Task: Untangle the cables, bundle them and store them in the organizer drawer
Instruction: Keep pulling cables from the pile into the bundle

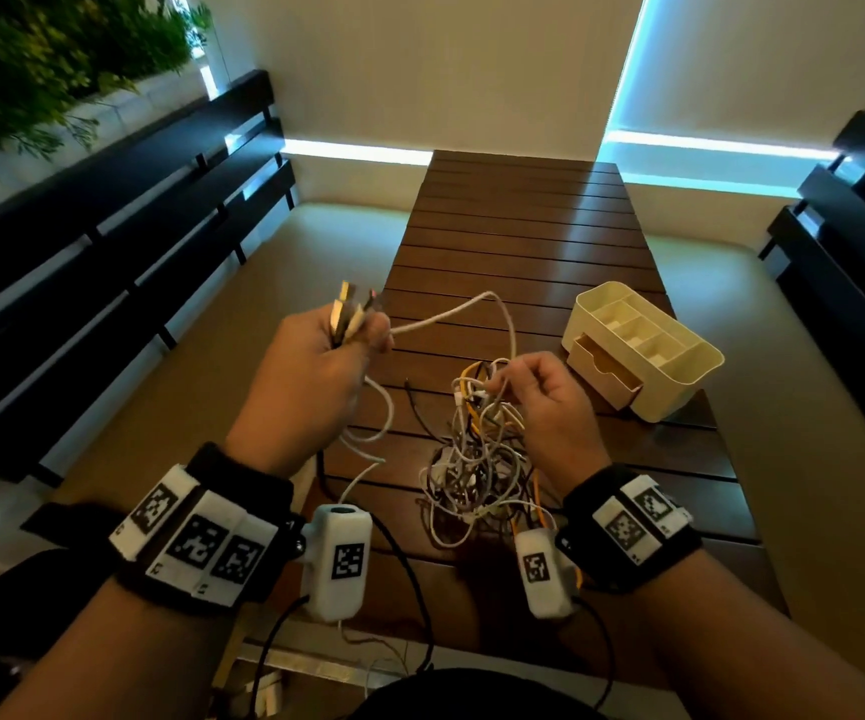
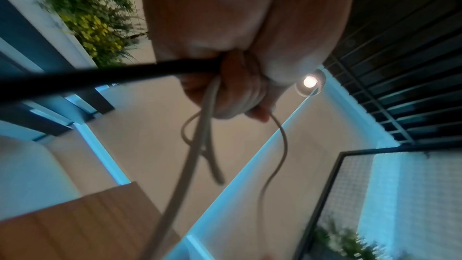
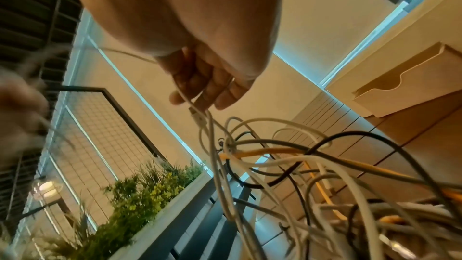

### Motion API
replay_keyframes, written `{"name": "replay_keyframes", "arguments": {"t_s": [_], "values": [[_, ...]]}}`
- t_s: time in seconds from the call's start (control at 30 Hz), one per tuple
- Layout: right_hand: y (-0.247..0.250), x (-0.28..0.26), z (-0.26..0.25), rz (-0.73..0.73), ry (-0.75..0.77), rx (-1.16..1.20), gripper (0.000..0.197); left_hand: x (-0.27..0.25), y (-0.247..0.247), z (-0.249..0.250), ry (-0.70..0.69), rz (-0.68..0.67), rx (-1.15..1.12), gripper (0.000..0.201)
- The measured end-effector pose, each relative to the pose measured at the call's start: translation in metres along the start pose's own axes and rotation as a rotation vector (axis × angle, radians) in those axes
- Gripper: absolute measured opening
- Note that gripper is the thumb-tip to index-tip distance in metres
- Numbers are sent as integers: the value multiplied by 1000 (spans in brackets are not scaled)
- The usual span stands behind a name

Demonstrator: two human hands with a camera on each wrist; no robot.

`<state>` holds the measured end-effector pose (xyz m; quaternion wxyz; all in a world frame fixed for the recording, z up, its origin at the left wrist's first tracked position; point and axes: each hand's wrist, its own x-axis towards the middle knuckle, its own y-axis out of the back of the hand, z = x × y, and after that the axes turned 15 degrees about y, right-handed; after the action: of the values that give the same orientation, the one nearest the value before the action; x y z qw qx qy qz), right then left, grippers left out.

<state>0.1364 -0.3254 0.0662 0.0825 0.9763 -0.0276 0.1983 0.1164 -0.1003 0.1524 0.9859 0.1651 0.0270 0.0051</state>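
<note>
A tangle of white, black and orange cables (image 1: pixel 477 465) lies on the slatted wooden table (image 1: pixel 524 236), between my forearms. My left hand (image 1: pixel 334 337) is raised left of the pile and grips several cable ends whose plugs (image 1: pixel 344 306) stick up out of the fist; in the left wrist view its fingers (image 2: pixel 235 94) curl round white and black cords (image 2: pixel 207 118). A white cable (image 1: pixel 472 304) loops from that fist over to the pile. My right hand (image 1: pixel 511 381) pinches a white cable (image 3: pixel 200 118) at the top of the tangle (image 3: pixel 325 175), lifting strands.
A cream organizer (image 1: pixel 643 350) stands at the right of the table, its small drawer (image 1: pixel 604 371) pulled partly open toward me; the drawer front (image 3: pixel 400 88) shows in the right wrist view. Dark slatted benches (image 1: pixel 124 236) flank the table. A planter (image 1: pixel 56 59) sits far left.
</note>
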Motion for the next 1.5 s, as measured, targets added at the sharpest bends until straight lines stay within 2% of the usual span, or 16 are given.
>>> {"name": "replay_keyframes", "arguments": {"t_s": [0.07, 0.13, 0.2, 0.27, 0.37, 0.43, 0.57, 0.63, 0.7, 0.8, 0.9, 1.07, 1.17, 1.3, 1.4, 1.5], "values": [[5, 5, -7, 63, 10, 35, 25, 10, 0, -22, 93, 27, 291, 31], [8, 9, -11, 64, 44, -5, 21, 14, -2, -43, 203, -15, 458, 34], [11, 11, -9, -2, 101, -114, 16, 14, -4, -53, 266, 1, 530, 39], [13, 10, 1, -103, 204, -311, 14, 14, -4, -49, 295, 108, 510, 36], [14, 7, 19, -271, 253, -581, 14, 12, 0, -27, 210, 284, 421, 33], [11, 4, 20, -352, 268, -629, 15, 12, -1, -13, 103, 284, 364, 30], [1, 5, 11, -385, 373, -522, 14, 17, -31, -8, 8, 33, 419, 20], [-4, 9, 8, -373, 410, -474, 14, 20, -47, -19, 24, -96, 470, 25], [-4, 13, 7, -347, 428, -442, 12, 24, -54, -30, 48, -159, 497, 33], [0, 17, 5, -311, 413, -410, 10, 30, -54, -34, 59, -135, 517, 31], [1, 18, 4, -294, 330, -350, 9, 33, -52, -27, -13, -111, 473, 31], [1, 15, 19, -355, 173, -286, 21, 38, -44, -17, -63, -72, 138, 27], [5, 11, 31, -370, 98, -265, 21, 43, -37, -21, -36, -118, -28, 31], [7, 16, 30, -346, 149, -299, 14, 44, -34, -35, 43, -75, -91, 30], [10, 24, 17, -248, 214, -280, 14, 47, -27, -46, 101, 26, 49, 28], [12, 31, 8, -232, 322, -297, 13, 48, -22, -51, 143, 13, 222, 26]]}}
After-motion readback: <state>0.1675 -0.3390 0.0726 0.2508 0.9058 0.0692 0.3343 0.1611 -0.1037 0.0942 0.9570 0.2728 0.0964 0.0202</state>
